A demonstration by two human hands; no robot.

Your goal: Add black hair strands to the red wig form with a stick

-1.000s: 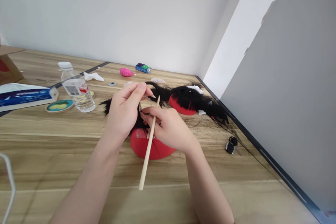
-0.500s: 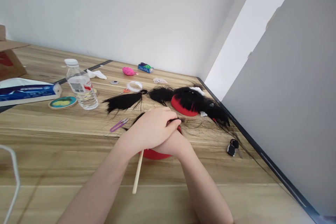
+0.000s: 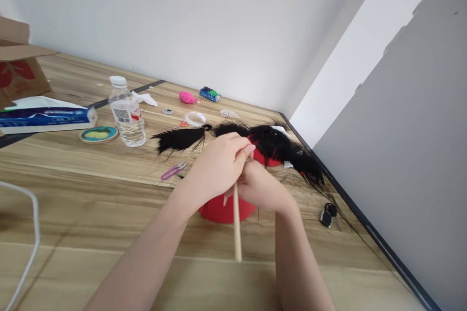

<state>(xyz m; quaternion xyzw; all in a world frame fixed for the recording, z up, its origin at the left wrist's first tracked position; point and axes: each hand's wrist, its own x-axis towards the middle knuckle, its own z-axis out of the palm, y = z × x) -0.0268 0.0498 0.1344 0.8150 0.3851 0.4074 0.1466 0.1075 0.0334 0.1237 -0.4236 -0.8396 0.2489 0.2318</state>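
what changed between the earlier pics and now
The left hand moved rightward and now overlaps the right hand in view. The lower end of the stick swung right. The snips, first hidden, now show. The bottle and keys stayed put.

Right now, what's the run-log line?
left grip: above red form | right grip: holding pale stick | purple snips: on table

Thread snips (image 3: 178,168) and tied black hair (image 3: 178,139) suggest a craft workroom.
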